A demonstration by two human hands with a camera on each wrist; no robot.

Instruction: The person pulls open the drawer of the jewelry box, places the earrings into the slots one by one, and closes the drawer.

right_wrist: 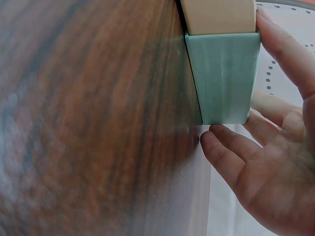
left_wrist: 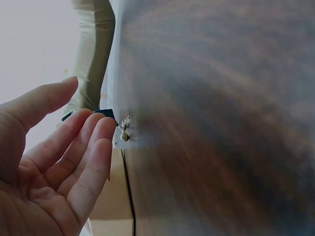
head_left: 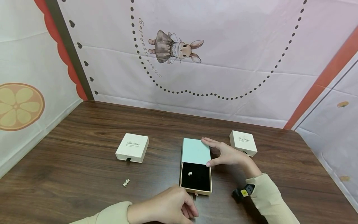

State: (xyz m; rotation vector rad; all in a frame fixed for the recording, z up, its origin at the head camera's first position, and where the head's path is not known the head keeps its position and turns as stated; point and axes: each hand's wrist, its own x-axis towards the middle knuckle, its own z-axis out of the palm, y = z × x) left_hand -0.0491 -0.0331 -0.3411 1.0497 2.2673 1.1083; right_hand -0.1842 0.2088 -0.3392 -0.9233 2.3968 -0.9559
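A mint-green jewelry box (head_left: 195, 151) lies mid-table, its tan drawer (head_left: 209, 182) pulled out toward me. On the drawer's black lining sits a small shiny earring-like piece (head_left: 190, 173). My right hand (head_left: 223, 154) holds the green sleeve, thumb by its front corner and fingertips at its far end; the right wrist view shows the fingers at the green end (right_wrist: 224, 81). Just in front of the drawer hovers my left hand (head_left: 174, 207), fingers loosely curled, holding nothing visible. Beyond its fingertips appears a small gold-coloured piece (left_wrist: 124, 132), its kind unclear.
White gift boxes stand on either side, one to the left (head_left: 132, 147) and one at back right (head_left: 243, 143). A small pale ornament (head_left: 126, 183) lies on the brown table (head_left: 84, 168) at left. Printed cloth (head_left: 237, 53) hangs behind the table.
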